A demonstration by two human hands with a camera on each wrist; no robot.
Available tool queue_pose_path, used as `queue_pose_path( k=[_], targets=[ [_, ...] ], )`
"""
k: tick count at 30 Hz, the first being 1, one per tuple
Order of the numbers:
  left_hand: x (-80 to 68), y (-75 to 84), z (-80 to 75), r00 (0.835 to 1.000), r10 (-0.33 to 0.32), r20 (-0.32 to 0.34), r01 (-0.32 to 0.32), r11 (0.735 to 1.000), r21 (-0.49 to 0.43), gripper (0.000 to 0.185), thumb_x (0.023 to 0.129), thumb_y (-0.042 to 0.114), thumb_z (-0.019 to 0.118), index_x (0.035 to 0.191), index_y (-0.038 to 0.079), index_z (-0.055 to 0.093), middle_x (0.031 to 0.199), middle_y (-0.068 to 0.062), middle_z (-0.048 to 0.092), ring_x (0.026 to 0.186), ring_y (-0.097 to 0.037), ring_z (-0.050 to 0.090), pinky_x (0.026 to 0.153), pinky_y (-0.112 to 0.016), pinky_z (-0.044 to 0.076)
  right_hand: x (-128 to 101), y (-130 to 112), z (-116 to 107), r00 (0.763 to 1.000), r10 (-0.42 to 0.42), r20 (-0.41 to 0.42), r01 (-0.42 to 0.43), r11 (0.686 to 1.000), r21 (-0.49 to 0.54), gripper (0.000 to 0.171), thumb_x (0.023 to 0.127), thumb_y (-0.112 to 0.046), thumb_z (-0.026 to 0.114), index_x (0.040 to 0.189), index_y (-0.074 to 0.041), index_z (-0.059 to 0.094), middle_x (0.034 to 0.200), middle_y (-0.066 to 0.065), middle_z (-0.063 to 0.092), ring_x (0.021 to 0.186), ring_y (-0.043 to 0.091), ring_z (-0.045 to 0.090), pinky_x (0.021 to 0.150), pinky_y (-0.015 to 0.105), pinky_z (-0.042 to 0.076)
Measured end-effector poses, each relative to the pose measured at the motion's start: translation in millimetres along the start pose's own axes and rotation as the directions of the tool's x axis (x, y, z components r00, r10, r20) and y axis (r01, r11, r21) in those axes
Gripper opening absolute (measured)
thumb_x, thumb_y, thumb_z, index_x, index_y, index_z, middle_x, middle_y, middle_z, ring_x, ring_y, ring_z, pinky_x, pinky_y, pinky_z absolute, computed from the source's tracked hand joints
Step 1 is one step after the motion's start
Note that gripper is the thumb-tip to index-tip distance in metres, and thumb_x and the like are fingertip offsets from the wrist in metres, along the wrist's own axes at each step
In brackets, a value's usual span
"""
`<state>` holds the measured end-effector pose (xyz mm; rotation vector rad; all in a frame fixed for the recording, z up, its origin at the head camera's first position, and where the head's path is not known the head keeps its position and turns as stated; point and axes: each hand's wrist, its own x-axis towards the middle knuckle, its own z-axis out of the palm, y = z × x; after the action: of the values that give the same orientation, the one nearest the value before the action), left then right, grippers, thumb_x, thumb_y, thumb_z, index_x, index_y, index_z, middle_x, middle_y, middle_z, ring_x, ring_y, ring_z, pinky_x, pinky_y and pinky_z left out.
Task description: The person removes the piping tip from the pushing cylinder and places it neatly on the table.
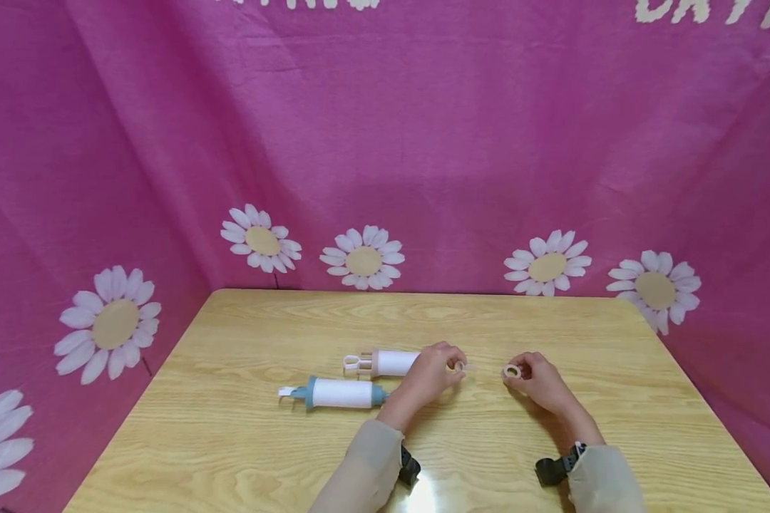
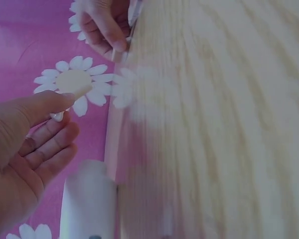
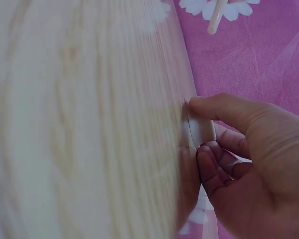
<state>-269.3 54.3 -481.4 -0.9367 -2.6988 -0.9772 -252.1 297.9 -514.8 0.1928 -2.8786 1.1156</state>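
My left hand (image 1: 431,372) pinches a small pale ring-like piece (image 1: 460,366) between thumb and fingertips, close to the right end of a white tube with beige end parts (image 1: 396,363). In the left wrist view this pale piece (image 2: 81,91) shows at the thumb tip, the other fingers loosely bent. My right hand (image 1: 544,385) pinches a cream ring (image 1: 512,371) near the tabletop. Seen from the right wrist, the ring (image 3: 204,128) stands edge-on between thumb and fingers. The two hands are apart. My left hand hides part of the beige-ended tube.
A second white tube with teal end parts (image 1: 343,393) lies nearer, left of my left forearm, which overlaps its right tip. Both tubes lie on the wood-grain table (image 1: 231,456). A magenta cloth with daisies (image 1: 423,178) hangs behind and at the sides.
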Motion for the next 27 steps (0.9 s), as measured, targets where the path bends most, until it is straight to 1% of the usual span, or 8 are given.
queue_pose_path(
  k=[4,8,11,15,18,22,25,27],
  targets=[
    [6.0,1.0,4.7,0.999,-0.006,0.034,0.004,0.999,0.054,0.012,0.084,0.012,0.075,0.095,0.012,0.071,0.088,-0.001,0.067,0.077,-0.005,0.058,0.069,-0.010,0.043,0,0,0,1.000,0.008,0.003,-0.008,1.000,0.012,0.026,0.085,-0.009,0.073,0.103,0.006,0.060,0.094,0.014,0.055,0.083,0.017,0.051,0.068,0.021,0.041],
    [11.8,0.8,9.3,0.999,-0.009,0.047,0.004,0.994,0.111,0.011,0.083,0.010,0.073,0.094,0.012,0.072,0.084,0.002,0.065,0.072,-0.003,0.052,0.065,-0.011,0.041,0,0,0,1.000,0.021,-0.001,-0.021,1.000,0.020,0.026,0.085,-0.009,0.073,0.103,0.005,0.060,0.094,0.014,0.054,0.084,0.018,0.050,0.069,0.021,0.040],
    [15.6,1.8,11.7,0.998,-0.016,0.059,0.009,0.993,0.115,0.011,0.082,0.007,0.073,0.091,0.011,0.073,0.083,0.001,0.065,0.071,-0.005,0.051,0.063,-0.014,0.041,-1,-1,0,1.000,0.028,0.000,-0.028,0.999,0.021,0.026,0.085,-0.009,0.073,0.103,0.005,0.060,0.094,0.014,0.054,0.084,0.019,0.050,0.069,0.021,0.040],
    [18.4,3.6,13.9,0.994,-0.037,0.103,0.025,0.994,0.110,0.011,0.083,0.004,0.070,0.092,0.010,0.072,0.087,-0.001,0.066,0.074,-0.007,0.054,0.064,-0.015,0.042,-1,-1,1,0.999,0.033,-0.002,-0.033,0.999,0.027,0.026,0.085,-0.008,0.073,0.103,0.005,0.060,0.093,0.014,0.054,0.083,0.018,0.050,0.068,0.021,0.040],
    [20.1,4.3,15.8,0.991,-0.040,0.125,0.022,0.990,0.140,0.013,0.082,0.003,0.068,0.091,0.011,0.072,0.087,0.000,0.066,0.075,-0.007,0.054,0.063,-0.015,0.042,-1,-1,2,0.999,0.039,-0.002,-0.039,0.999,0.031,0.026,0.085,-0.007,0.073,0.103,0.006,0.060,0.093,0.013,0.053,0.083,0.018,0.049,0.068,0.021,0.039],
    [21.6,4.0,19.8,0.992,-0.029,0.120,0.006,0.982,0.188,0.011,0.081,0.003,0.070,0.089,0.011,0.071,0.085,0.000,0.065,0.073,-0.007,0.054,0.062,-0.015,0.042,-1,-2,1,0.999,0.033,-0.008,-0.033,0.999,0.032,0.025,0.085,-0.007,0.073,0.103,0.006,0.060,0.092,0.013,0.054,0.082,0.017,0.049,0.068,0.021,0.039],
    [22.2,4.2,22.3,0.994,-0.014,0.104,-0.011,0.971,0.238,0.011,0.080,0.005,0.073,0.089,0.012,0.072,0.085,0.001,0.066,0.073,-0.006,0.058,0.061,-0.014,0.044,-1,-2,1,0.999,0.031,-0.008,-0.031,0.999,0.027,0.025,0.085,-0.007,0.072,0.103,0.005,0.060,0.093,0.013,0.054,0.082,0.017,0.049,0.068,0.021,0.040],
    [22.2,5.2,22.9,0.994,-0.011,0.107,-0.017,0.965,0.261,0.010,0.081,0.007,0.074,0.090,0.012,0.072,0.086,0.001,0.066,0.075,-0.008,0.061,0.061,-0.015,0.046,-1,-2,1,0.999,0.037,-0.003,-0.037,0.999,0.030,0.025,0.086,-0.008,0.072,0.103,0.005,0.060,0.094,0.013,0.054,0.082,0.016,0.049,0.068,0.021,0.040]
  ],
)
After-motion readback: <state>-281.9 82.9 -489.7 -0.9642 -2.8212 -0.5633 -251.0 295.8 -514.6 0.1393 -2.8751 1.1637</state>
